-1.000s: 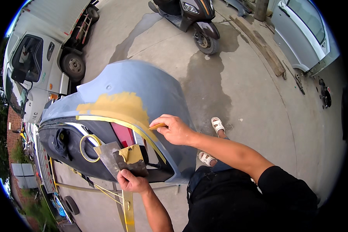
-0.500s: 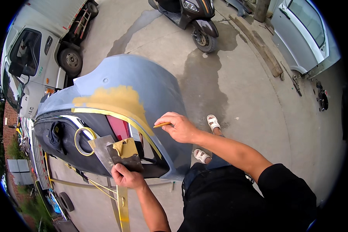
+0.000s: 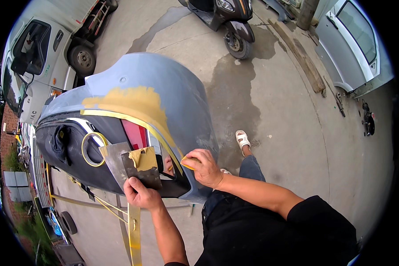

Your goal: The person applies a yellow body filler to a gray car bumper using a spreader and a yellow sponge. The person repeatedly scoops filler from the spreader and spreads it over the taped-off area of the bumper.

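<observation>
A blue-grey car bumper (image 3: 186, 106) stands in front of me, with a broad patch of yellow filler (image 3: 133, 99) along its curve. Yellow masking tape (image 3: 113, 114) borders that patch beside the red lamp (image 3: 134, 134). My left hand (image 3: 142, 193) grips overlapping metal putty knives (image 3: 153, 178) by their lower end; a lump of yellow filler (image 3: 142, 159) sits on the top blade. In my closed right hand (image 3: 205, 168) is a small yellow spreader (image 3: 188, 162), held against or just above the bumper near its taped edge. My fingers hide part of the spreader.
A roll of masking tape (image 3: 103, 138) and a dark cloth (image 3: 57, 144) lie on the black part of the bumper. A stand (image 3: 134, 235) shows below. Beyond are a truck (image 3: 40, 66), a scooter (image 3: 237, 33), a wooden beam (image 3: 303, 62) and a car door (image 3: 348, 40).
My right hand has moved nearer to me along the bumper's taped edge with the spreader. My left hand still holds the putty knives. The view has shifted slightly.
</observation>
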`<state>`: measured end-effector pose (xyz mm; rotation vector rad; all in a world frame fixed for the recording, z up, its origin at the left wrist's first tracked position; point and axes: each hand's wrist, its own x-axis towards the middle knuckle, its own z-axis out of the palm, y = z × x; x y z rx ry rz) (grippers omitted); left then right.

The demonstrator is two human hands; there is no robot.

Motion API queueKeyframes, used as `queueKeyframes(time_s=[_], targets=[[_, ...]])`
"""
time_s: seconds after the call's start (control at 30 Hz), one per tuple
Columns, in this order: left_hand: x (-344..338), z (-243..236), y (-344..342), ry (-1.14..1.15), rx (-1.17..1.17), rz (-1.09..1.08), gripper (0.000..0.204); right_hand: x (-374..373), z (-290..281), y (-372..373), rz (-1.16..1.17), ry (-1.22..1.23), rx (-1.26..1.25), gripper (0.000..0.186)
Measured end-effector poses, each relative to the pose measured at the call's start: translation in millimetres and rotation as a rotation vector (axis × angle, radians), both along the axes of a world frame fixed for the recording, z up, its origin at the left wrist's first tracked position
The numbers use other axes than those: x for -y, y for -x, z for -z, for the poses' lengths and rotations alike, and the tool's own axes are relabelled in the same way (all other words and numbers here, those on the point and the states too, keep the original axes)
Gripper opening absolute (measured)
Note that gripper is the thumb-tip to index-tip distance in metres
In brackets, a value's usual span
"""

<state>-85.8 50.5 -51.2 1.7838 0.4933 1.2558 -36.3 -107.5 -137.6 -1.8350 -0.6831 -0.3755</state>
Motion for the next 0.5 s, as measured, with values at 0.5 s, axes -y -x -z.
queueKeyframes(time_s=[0.5], targets=[[0,-2,1,0.024,-0.014,0.024,0.027,-12,-8,-4,0.094,0.057,0.040,0.040]])
